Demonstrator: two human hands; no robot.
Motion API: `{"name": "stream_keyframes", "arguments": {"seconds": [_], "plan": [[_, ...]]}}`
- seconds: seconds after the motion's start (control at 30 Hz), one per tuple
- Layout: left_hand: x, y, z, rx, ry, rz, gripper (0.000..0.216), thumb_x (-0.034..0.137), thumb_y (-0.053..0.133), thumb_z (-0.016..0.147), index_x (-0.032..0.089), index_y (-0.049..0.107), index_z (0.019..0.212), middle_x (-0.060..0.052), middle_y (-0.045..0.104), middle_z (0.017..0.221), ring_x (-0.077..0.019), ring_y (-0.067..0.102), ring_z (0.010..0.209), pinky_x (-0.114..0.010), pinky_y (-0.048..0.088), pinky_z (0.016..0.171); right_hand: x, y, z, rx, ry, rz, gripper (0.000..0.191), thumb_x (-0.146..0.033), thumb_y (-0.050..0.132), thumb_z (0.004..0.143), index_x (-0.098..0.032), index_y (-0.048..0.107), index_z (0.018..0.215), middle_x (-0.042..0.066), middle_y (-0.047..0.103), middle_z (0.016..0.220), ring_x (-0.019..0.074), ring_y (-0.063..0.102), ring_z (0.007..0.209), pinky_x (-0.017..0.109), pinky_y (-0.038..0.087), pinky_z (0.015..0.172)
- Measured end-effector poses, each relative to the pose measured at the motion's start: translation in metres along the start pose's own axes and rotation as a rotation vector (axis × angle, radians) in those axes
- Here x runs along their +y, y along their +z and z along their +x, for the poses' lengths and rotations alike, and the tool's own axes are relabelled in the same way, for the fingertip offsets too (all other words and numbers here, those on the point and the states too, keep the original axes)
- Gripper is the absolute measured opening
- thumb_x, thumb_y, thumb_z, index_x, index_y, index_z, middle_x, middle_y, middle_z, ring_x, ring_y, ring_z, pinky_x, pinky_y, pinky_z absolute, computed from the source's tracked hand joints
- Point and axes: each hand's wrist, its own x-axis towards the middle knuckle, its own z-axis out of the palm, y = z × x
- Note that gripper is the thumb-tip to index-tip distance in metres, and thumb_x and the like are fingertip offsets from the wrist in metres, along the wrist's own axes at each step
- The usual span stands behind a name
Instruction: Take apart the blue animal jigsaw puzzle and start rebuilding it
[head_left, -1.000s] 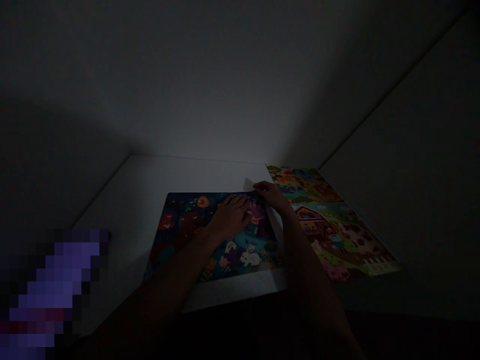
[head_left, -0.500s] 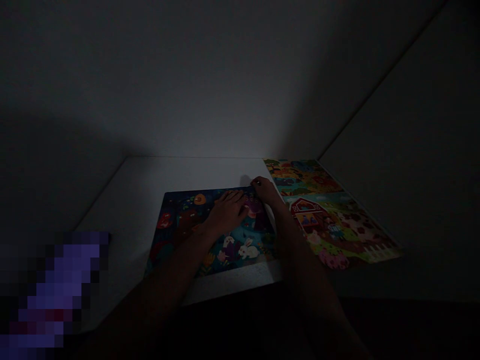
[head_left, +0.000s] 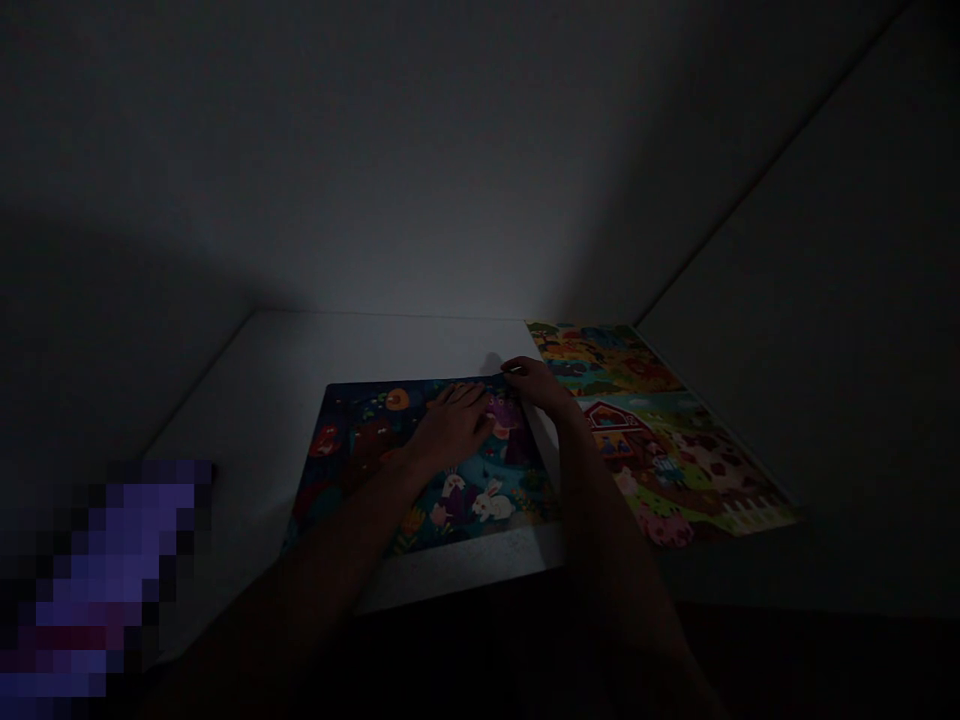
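Note:
A dark blue poster [head_left: 491, 500] with cartoon animals, among them a bear and white rabbits, lies on the white tabletop. My left hand [head_left: 454, 420] rests flat on its upper middle, fingers spread out. At the poster's far right corner is my right hand [head_left: 529, 378], its thumb and fingers closed around the edge there; the fingers cover the corner itself. Two brighter pictures lie to the right: a farm poster [head_left: 667, 460] with a red barn and a cow, and behind it a yellow-green animal poster [head_left: 600, 355].
The white table [head_left: 300, 345] meets a pale wall [head_left: 420, 180] at the back and another wall [head_left: 847, 300] on the right. A pixelated purple shape [head_left: 127, 560] covers the lower left. The light is dim.
My right hand's fingers have straightened a little at the poster's corner. The left hand stays flat in place, and the view has shifted slightly.

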Motion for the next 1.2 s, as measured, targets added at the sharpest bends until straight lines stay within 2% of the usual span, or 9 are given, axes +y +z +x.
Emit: {"name": "stream_keyframes", "arguments": {"seconds": [0.13,0.23,0.43,0.6,0.83,0.93,1.03,1.2], "plan": [[0.001,-0.002,0.000,-0.003,-0.016,-0.024,0.042,0.036,0.039,0.098,0.015,0.055,0.131,-0.012,0.050,0.145,-0.0244,0.042,0.137,-0.044,0.028,0.116,-0.001,0.003,0.002,0.037,0.081,0.012,0.020,-0.012,0.061,0.072,-0.014,0.069,0.090,0.000,0.064,0.064,0.0100,0.056,0.055,0.018,0.042,0.050],[0.001,-0.001,0.000,0.019,-0.004,-0.032,0.041,0.034,0.040,0.097,0.014,0.057,0.129,-0.012,0.053,0.142,-0.0244,0.045,0.134,-0.042,0.029,0.115,-0.002,0.007,0.003,0.067,0.121,-0.026,0.022,-0.011,0.058,0.071,-0.014,0.068,0.091,0.001,0.065,0.067,0.0103,0.056,0.054,0.019,0.044,0.051],[0.000,0.002,0.000,0.067,0.003,-0.002,0.039,0.033,0.040,0.097,0.015,0.058,0.126,-0.011,0.057,0.137,-0.0253,0.049,0.128,-0.041,0.033,0.111,-0.001,0.012,0.002,0.079,0.028,-0.105,0.028,-0.013,0.051,0.073,-0.015,0.067,0.095,0.002,0.067,0.073,0.0126,0.058,0.061,0.022,0.046,0.059],[0.001,0.002,-0.001,0.068,0.002,-0.013,0.040,0.035,0.038,0.097,0.017,0.056,0.128,-0.010,0.055,0.139,-0.0250,0.047,0.130,-0.043,0.031,0.113,0.000,0.015,-0.001,0.100,0.030,-0.096,0.033,-0.017,0.046,0.074,-0.015,0.066,0.100,0.004,0.067,0.078,0.0143,0.059,0.063,0.024,0.047,0.061],[0.001,0.003,-0.001,0.056,-0.006,-0.040,0.040,0.035,0.036,0.097,0.016,0.056,0.127,-0.010,0.054,0.141,-0.0248,0.046,0.132,-0.043,0.029,0.114,0.000,0.019,-0.002,0.166,0.026,-0.232,0.030,-0.021,0.046,0.079,-0.017,0.065,0.102,0.009,0.069,0.091,0.0197,0.062,0.076,0.031,0.049,0.072],[0.001,0.004,-0.001,0.067,-0.008,-0.037,0.041,0.036,0.035,0.098,0.018,0.056,0.128,-0.009,0.054,0.141,-0.0249,0.045,0.132,-0.044,0.030,0.113,0.000,0.020,-0.001,0.192,-0.009,-0.211,0.029,-0.023,0.047,0.080,-0.017,0.065,0.102,0.008,0.069,0.090,0.0190,0.062,0.076,0.030,0.050,0.072],[0.001,0.003,-0.002,0.076,-0.008,-0.033,0.040,0.035,0.037,0.097,0.018,0.056,0.128,-0.010,0.054,0.140,-0.0252,0.046,0.130,-0.044,0.031,0.112,0.002,0.020,0.000,0.159,-0.045,-0.158,0.029,-0.023,0.045,0.081,-0.016,0.065,0.101,0.007,0.069,0.090,0.0171,0.062,0.074,0.028,0.049,0.070],[0.002,0.000,-0.003,0.071,-0.017,-0.031,0.042,0.034,0.038,0.097,0.016,0.053,0.132,-0.011,0.052,0.142,-0.0267,0.044,0.133,-0.044,0.032,0.112,0.002,0.017,0.001,0.159,0.018,-0.088,0.029,-0.023,0.046,0.079,-0.016,0.065,0.100,0.005,0.068,0.086,0.0144,0.061,0.068,0.026,0.049,0.064]]}}
